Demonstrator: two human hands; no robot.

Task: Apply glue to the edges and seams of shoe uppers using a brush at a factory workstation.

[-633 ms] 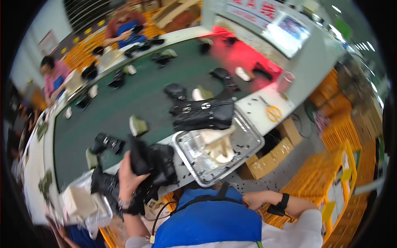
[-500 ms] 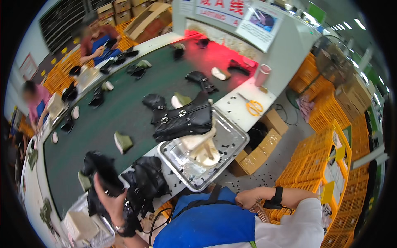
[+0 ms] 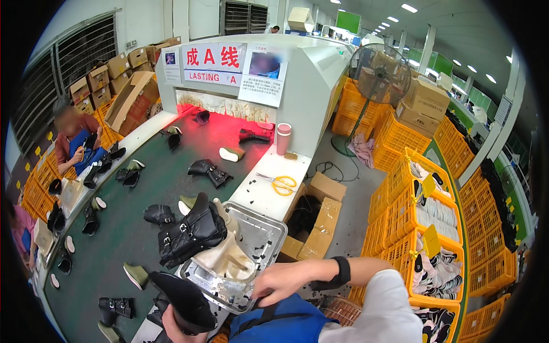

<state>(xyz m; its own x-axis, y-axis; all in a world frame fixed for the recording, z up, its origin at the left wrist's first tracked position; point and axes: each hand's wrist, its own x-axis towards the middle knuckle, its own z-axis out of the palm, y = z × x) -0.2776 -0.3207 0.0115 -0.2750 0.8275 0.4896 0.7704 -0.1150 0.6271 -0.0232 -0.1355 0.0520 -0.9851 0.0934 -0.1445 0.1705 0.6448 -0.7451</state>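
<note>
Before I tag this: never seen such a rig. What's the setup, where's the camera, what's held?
No robot here, just a person's two bare hands. The view comes from a wide fisheye camera worn on the head, looking down, so straight edges bend. The left hand holds a black boot; the right hand is beside the metal tray. In that tray stands a cream fixture, partly hidden by a buckled boot. On the green belt lie more boots and green pieces with white faces. Orange-handled scissors lie on the white ledge.
</note>
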